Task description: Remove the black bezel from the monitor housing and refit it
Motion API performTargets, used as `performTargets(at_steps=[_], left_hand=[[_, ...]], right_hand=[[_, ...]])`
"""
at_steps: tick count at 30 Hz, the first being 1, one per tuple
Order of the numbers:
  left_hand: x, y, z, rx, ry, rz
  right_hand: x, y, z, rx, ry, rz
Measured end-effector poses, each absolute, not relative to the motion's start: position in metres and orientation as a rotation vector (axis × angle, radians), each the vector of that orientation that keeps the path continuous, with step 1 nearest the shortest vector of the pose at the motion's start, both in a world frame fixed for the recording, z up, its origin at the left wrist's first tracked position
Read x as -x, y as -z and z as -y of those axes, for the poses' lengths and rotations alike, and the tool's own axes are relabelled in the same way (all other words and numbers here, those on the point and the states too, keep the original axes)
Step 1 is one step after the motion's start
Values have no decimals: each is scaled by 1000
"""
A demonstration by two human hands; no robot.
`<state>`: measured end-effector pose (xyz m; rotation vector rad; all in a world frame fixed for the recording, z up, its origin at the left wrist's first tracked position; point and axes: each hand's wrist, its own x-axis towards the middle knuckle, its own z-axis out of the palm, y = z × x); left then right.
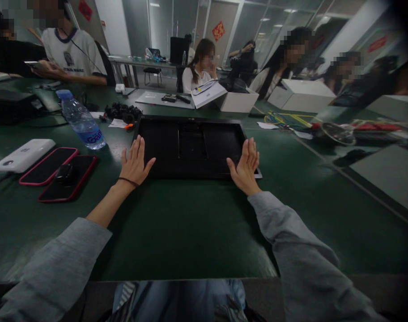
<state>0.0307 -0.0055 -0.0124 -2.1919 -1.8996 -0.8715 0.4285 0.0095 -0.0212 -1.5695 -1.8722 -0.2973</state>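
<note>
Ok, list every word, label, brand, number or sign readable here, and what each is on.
"STAR WARS", slightly blurred: a white shirt across the table.
"Gan", or similar, uncertain: the label of the water bottle.
Too blurred to read: the red diamond sign at the back.
Too small to read: the marks on the white device and on the far rim of the black tray-like panel between the hands.

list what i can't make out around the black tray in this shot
All in the head view:
- Black tray: side edges partly hidden by the left hand and right hand
- Mark on its far rim: too small to read
- Nearer phone: screen partly covered by a small black object
</note>
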Motion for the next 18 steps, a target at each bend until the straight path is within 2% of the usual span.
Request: performTargets(at_steps=[18], left_hand=[[-31,10,5,2267,628,1958]], right_hand=[[-435,30,-18,1579,236,2009]])
